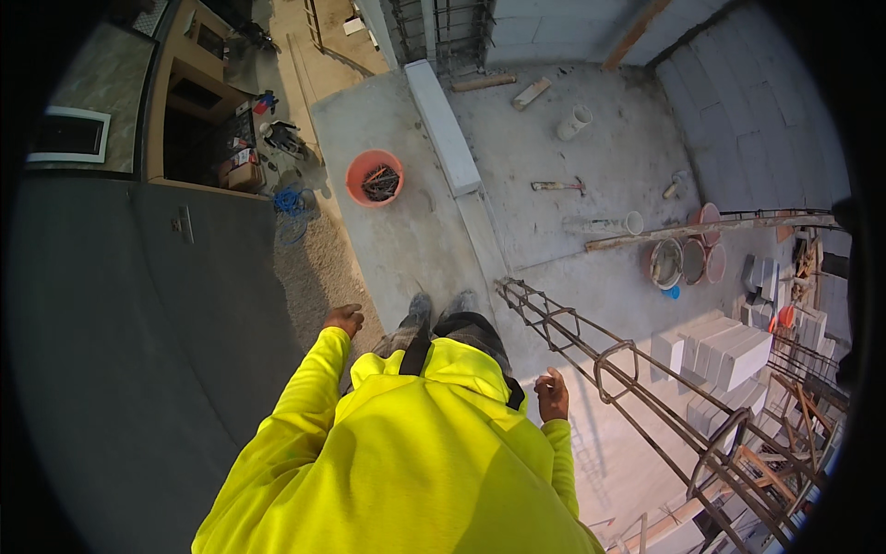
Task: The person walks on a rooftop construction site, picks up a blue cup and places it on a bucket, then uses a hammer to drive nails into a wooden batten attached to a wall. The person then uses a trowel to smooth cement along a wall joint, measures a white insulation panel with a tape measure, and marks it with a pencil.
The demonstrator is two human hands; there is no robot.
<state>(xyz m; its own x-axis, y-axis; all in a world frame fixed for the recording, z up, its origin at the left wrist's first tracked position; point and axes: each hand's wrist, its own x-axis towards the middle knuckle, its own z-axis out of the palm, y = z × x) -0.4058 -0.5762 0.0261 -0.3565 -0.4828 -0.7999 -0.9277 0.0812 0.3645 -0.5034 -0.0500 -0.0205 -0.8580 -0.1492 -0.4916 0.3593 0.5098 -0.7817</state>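
Note:
Both my arms hang at my sides in bright yellow sleeves. My left hand [344, 319] is beside my left thigh, its fingers loosely bent and apart, holding nothing I can see. On the other side, my right hand [553, 395] is half curled with nothing visible in it, close to a rebar cage [620, 367] that slants up beside me. Ahead of my shoes [420, 309] an orange bucket [349, 175] of dark metal pieces stands on the concrete. A long pale block [443, 129] lies along the ledge to its right.
A hammer [558, 186] and a white bucket [574, 123] lie on the grey floor. Mortar buckets [666, 264] stand by a long wooden board [664, 231]. Pale blocks [720, 351] are stacked at right. A dark wall [120, 323] and blue hose [291, 203] are left.

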